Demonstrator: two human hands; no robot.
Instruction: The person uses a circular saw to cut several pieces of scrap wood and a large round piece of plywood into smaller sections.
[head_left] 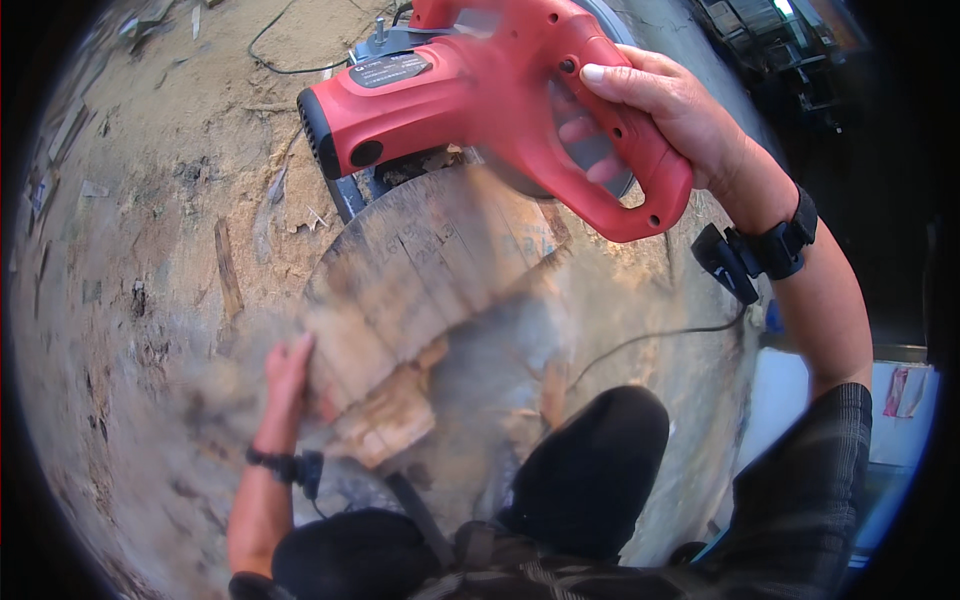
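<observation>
The right hand (pixel 670 110) grips the handle of a red saw (pixel 420 110). Just below the saw is a wooden board (pixel 425 260); the left hand (pixel 287 375), blurred, is at the board's end away from the saw. A wood strip (pixel 228 270) lies left of the saw, a cable (pixel 655 334) below its handle, dark-clad knees (pixel 600 460) well below it.

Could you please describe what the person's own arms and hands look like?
The left hand and right hand are gloveless. Each wrist wears a black strap carrying a black device. A dark checked sleeve covers the right upper arm.
</observation>
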